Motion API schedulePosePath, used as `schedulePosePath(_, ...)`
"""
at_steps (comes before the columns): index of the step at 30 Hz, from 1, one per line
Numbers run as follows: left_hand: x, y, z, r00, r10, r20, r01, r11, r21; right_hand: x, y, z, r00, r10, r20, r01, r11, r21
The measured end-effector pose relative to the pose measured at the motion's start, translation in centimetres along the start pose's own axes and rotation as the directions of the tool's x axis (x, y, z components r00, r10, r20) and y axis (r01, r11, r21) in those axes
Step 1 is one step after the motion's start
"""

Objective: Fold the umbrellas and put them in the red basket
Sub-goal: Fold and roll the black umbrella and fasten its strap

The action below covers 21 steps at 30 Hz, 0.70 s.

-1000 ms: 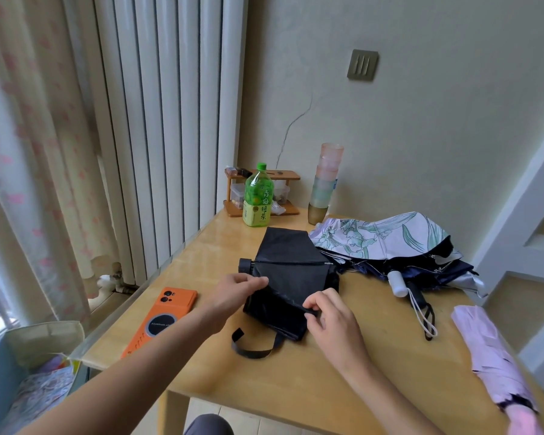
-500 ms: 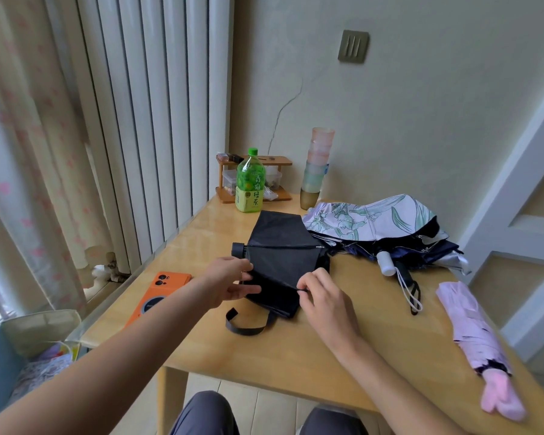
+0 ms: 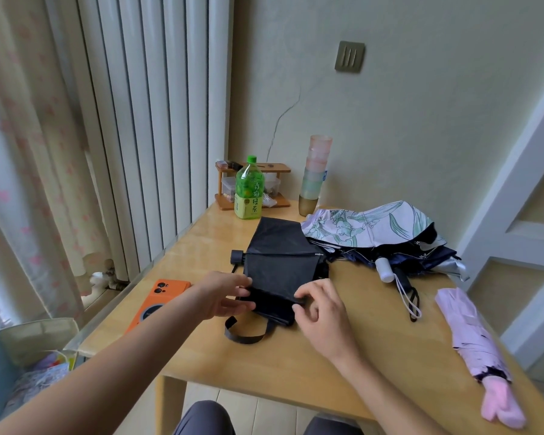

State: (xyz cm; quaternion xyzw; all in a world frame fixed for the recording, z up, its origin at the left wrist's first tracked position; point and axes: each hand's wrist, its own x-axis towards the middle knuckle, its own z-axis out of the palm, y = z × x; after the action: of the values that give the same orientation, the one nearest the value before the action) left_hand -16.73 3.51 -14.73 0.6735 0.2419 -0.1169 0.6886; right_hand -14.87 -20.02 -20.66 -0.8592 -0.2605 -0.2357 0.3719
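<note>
A black umbrella [image 3: 280,262] lies half-collapsed in the middle of the wooden table [image 3: 343,356], its strap looped toward the near edge. My left hand [image 3: 225,295] pinches the canopy's near left edge. My right hand [image 3: 319,304] pinches the fabric fold at its near right. A floral white-and-green umbrella [image 3: 368,222] lies loosely collapsed behind, to the right, with a white handle [image 3: 383,270]. A pink umbrella [image 3: 471,337], rolled up, lies at the table's right side. No red basket is in view.
An orange phone [image 3: 157,304] lies near the table's left edge. A green tea bottle [image 3: 248,189], a small wooden rack [image 3: 255,183] and stacked cups [image 3: 316,177] stand at the back by the wall. A box with clutter [image 3: 35,365] sits on the floor at left.
Both hands have shifted along the black umbrella's near edge, working its folds. The camera has tilted, so the table sits lower in view.
</note>
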Motion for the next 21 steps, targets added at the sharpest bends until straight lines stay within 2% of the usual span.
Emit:
schedulePosePath(2, 0.0, 0.0, -0.1, 1.000, -0.012, -0.008, 0.012, 1.000, 0.020, 0.1, -0.1, 0.2, 0.973, 0.229, -0.007, -0.227, 0.967, 0.118)
schedulePosePath(3, 0.0, 0.0, -0.1, 1.000, -0.010, -0.016, 0.011, 0.999, 0.035, 0.3, -0.1, 0.2, 0.925, 0.379, 0.019, -0.377, 0.913, 0.157)
schedulePosePath(5, 0.0, 0.0, 0.1, 0.999, 0.001, -0.035, 0.001, 0.998, 0.057, 0.8, -0.5, 0.0, 0.779, 0.614, 0.124, -0.625, 0.748, 0.223)
schedulePosePath(7, 0.1, -0.1, 0.3, 0.999, 0.007, -0.054, -0.004, 0.998, 0.065, 1.2, -0.9, -0.2, 0.663, 0.705, 0.252, -0.747, 0.601, 0.285)
schedulePosePath(9, 0.2, -0.2, 0.4, 0.998, 0.007, -0.066, -0.003, 0.997, 0.071, 1.5, -1.1, -0.2, 0.624, 0.714, 0.318, -0.778, 0.529, 0.339)
schedulePosePath(13, 0.6, -0.4, 0.3, 0.997, 0.004, -0.076, 0.001, 0.998, 0.067, 1.6, -1.1, -0.2, 0.623, 0.677, 0.393, -0.776, 0.470, 0.420)
schedulePosePath(18, 1.2, -0.8, -0.2, 0.992, 0.029, -0.121, -0.013, 0.990, 0.137, 1.0, -1.1, -0.3, 0.621, 0.646, 0.443, -0.773, 0.599, 0.210)
schedulePosePath(20, 1.6, -1.0, -0.2, 0.987, 0.054, -0.153, -0.014, 0.968, 0.252, 0.8, -1.2, -0.2, 0.617, 0.647, 0.447, -0.766, 0.625, 0.153)
schedulePosePath(21, 1.8, -1.1, -0.1, 0.977, 0.107, -0.185, -0.033, 0.930, 0.367, 0.8, -1.2, 0.0, 0.620, 0.647, 0.443, -0.758, 0.639, 0.128)
